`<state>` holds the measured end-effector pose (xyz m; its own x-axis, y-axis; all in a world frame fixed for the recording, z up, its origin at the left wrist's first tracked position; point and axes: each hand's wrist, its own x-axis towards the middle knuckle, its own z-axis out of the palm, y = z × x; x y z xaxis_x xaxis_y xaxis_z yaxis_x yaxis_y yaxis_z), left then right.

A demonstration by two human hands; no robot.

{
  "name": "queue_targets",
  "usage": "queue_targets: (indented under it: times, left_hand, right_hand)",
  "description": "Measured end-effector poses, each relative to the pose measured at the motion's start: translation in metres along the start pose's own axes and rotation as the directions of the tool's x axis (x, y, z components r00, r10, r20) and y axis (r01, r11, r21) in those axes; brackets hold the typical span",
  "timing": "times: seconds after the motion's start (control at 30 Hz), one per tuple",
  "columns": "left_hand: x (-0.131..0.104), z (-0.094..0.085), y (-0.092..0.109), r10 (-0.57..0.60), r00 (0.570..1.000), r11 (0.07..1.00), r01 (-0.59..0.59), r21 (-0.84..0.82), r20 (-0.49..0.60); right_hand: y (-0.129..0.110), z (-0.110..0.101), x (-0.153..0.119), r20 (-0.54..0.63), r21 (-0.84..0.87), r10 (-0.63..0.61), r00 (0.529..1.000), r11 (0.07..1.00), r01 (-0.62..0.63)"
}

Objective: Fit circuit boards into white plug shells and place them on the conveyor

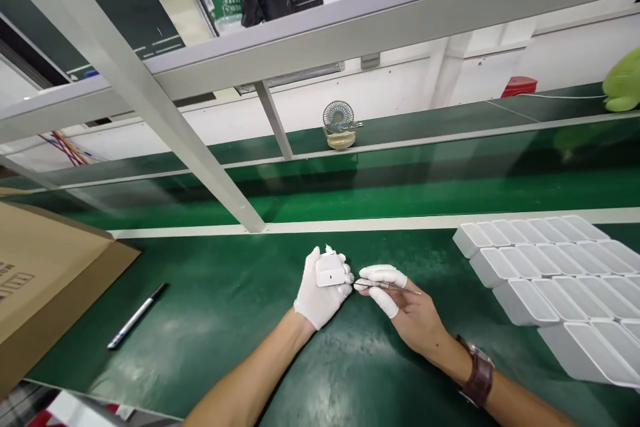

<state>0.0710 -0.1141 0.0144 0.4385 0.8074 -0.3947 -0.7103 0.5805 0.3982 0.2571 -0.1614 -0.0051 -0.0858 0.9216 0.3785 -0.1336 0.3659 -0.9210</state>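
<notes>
My left hand (315, 301), in a white glove, holds a small white plastic case (330, 271) with rounded corners and a tiny dark mark on its face. At its top edge, a small white piece sticks up. White covers sit on several fingertips of my right hand (413, 320). Its thumb and fingers pinch a pair of thin metal tweezers (409, 290), with the tips pointing left toward the case. Whether the tips touch the case or the left fingertips, I cannot tell.
Rows of white plastic bins (525, 303) stand at right on the green table (240, 293). A marker pen (137, 317) and a cardboard box (65, 280) are at left. A slanted metal post (200, 167) meets the table's back edge; a small fan (339, 121) stands behind.
</notes>
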Motion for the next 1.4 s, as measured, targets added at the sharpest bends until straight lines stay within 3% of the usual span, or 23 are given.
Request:
queue_targets:
  times: [0.17, 0.33, 0.93, 1.2, 1.3, 1.4]
  left_hand:
    - [-0.002, 0.002, -0.003, -0.008, 0.999, 0.999, 0.009, 0.035, -0.047]
    - [0.0, 0.002, -0.007, -0.018, 0.997, 0.995, 0.025, 0.092, -0.078]
    - [0.001, 0.0, -0.012, -0.042, 0.997, 0.975, 0.053, 0.215, -0.059]
    - [-0.002, 0.007, -0.013, -0.023, 0.994, 0.973, 0.047, 0.226, -0.108]
    - [-0.005, 0.01, -0.016, 0.028, 0.989, 0.971, 0.008, 0.24, -0.148]
    - [-0.008, 0.012, -0.022, 0.151, 0.965, 0.964, -0.095, 0.25, -0.215]
  right_hand:
    - [0.005, -0.003, -0.007, 0.094, -0.18, -0.175, 0.98, 0.965, 0.189]
    - [0.006, -0.004, -0.008, 0.142, -0.21, -0.265, 0.954, 0.933, 0.291]
    - [0.006, -0.003, -0.009, 0.192, -0.221, -0.259, 0.947, 0.929, 0.298]
    - [0.001, 0.001, -0.009, 0.193, -0.265, -0.254, 0.948, 0.917, 0.299]
    - [0.001, 0.001, -0.01, 0.215, -0.297, -0.248, 0.945, 0.905, 0.305]
    - [0.0, 0.0, -0.015, 0.286, -0.294, -0.269, 0.92, 0.889, 0.352]
